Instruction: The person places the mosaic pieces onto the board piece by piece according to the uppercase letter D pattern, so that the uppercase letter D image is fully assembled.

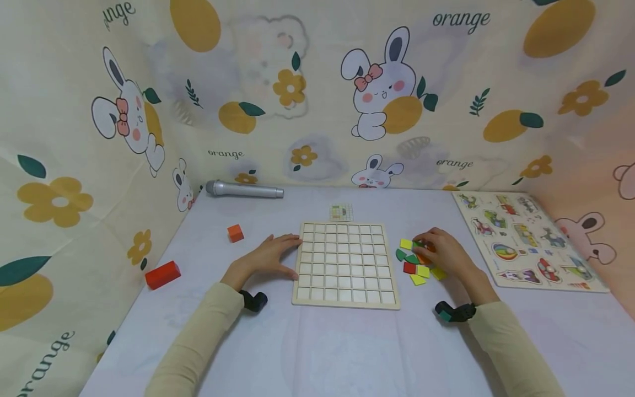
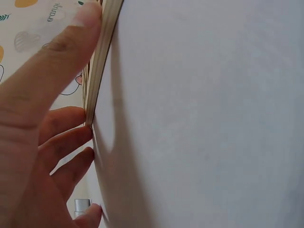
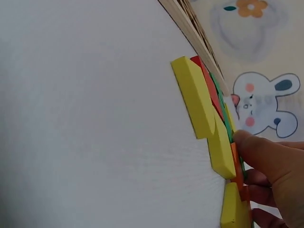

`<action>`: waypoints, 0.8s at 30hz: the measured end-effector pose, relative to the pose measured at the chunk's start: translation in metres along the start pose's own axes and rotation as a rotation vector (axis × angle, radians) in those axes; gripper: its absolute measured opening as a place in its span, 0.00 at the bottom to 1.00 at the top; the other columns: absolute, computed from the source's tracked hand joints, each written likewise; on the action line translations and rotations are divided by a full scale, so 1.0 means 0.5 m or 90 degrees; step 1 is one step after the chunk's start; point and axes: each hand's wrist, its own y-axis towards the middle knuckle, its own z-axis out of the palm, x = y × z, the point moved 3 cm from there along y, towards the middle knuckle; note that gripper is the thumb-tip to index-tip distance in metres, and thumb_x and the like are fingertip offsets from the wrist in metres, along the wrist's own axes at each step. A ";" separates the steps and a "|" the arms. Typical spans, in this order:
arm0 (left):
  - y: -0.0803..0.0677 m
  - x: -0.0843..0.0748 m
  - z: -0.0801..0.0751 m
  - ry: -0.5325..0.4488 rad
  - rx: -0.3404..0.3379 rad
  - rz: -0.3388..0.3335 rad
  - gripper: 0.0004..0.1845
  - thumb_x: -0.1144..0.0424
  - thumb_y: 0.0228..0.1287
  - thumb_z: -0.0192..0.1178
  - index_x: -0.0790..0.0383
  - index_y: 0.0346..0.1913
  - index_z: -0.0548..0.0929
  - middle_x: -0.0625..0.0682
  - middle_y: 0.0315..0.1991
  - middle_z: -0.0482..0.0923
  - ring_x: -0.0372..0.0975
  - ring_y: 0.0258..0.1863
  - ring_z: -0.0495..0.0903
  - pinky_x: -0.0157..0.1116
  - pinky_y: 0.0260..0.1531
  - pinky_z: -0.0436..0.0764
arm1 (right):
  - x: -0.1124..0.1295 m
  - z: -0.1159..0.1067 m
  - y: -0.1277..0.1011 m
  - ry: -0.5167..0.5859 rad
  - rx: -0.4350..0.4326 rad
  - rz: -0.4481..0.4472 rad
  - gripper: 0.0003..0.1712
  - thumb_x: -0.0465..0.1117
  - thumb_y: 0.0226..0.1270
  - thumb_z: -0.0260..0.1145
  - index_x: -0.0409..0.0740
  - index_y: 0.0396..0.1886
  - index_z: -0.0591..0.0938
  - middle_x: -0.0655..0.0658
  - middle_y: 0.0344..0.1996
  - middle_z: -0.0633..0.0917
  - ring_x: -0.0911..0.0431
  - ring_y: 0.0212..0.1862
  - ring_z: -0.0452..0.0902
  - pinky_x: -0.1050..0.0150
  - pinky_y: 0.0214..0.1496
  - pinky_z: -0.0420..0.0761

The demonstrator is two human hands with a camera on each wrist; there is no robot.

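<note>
Two hands: left hand (image 1: 270,255) flat, bracing board (image 1: 345,263); right hand (image 1: 443,251) fingers curled over tiles (image 1: 415,263), grip unclear. Sweeping could scatter tiles.

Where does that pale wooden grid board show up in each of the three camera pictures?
Head: the grid board lies flat mid-table, between the two hands.
Left wrist: only its layered edge shows, running down from the top, with the left hand touching it.
Right wrist: only an edge strip at the top, beyond the coloured pieces.
Shared landmark: the white tablecloth, in all three views.
</note>
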 end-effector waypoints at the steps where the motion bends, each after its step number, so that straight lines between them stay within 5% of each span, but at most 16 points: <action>1: 0.000 -0.001 0.000 -0.005 0.000 0.000 0.49 0.40 0.44 0.69 0.57 0.69 0.63 0.54 0.70 0.58 0.46 0.71 0.52 0.56 0.68 0.46 | 0.000 -0.001 0.000 0.002 0.004 -0.001 0.17 0.45 0.59 0.68 0.42 0.46 0.82 0.43 0.38 0.77 0.50 0.40 0.71 0.53 0.45 0.75; 12: -0.002 -0.007 0.010 -0.087 0.003 -0.004 0.49 0.44 0.45 0.71 0.61 0.68 0.63 0.56 0.70 0.57 0.49 0.70 0.54 0.46 0.68 0.55 | -0.005 -0.019 0.002 0.036 0.067 0.018 0.17 0.41 0.60 0.67 0.41 0.48 0.82 0.41 0.41 0.76 0.49 0.41 0.69 0.55 0.45 0.75; 24: -0.006 -0.011 -0.004 -0.076 -0.024 0.034 0.47 0.49 0.42 0.74 0.67 0.65 0.67 0.61 0.67 0.62 0.52 0.67 0.57 0.47 0.67 0.57 | 0.050 -0.013 0.024 0.083 0.005 -0.045 0.15 0.42 0.60 0.67 0.42 0.46 0.83 0.44 0.39 0.78 0.51 0.41 0.71 0.54 0.45 0.77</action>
